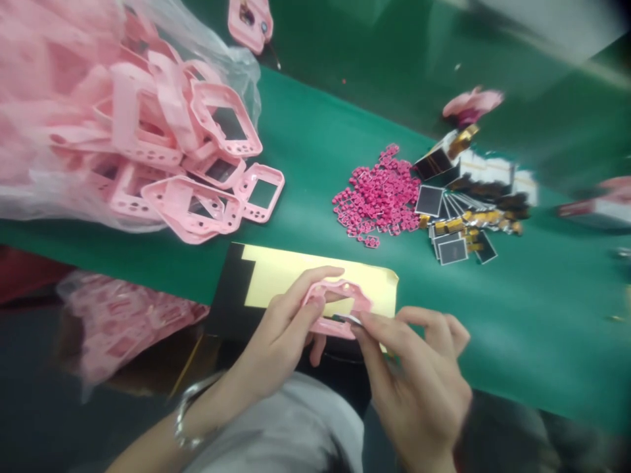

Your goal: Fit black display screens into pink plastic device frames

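A big heap of pink shells [197,164] sits at the green table's [315,151] left edge. At the near edge, the left hand [280,328] holds one pink shell [335,309] tight, and the right hand [419,374] pinches a small part at its rim. I think the part is being fitted now, which calls for a gentle, straight push.

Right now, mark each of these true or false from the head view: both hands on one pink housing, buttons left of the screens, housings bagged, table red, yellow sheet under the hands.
1. Both hands hold one pink housing: the left hand and the right hand grip it. True.
2. The small magenta buttons lie left of the dark screens. True.
3. The pile of pink housings lies on the far right. False; it spills from a clear bag on the left.
4. The table mat is red. False; green.
5. A yellow sheet lies under the hands. True.
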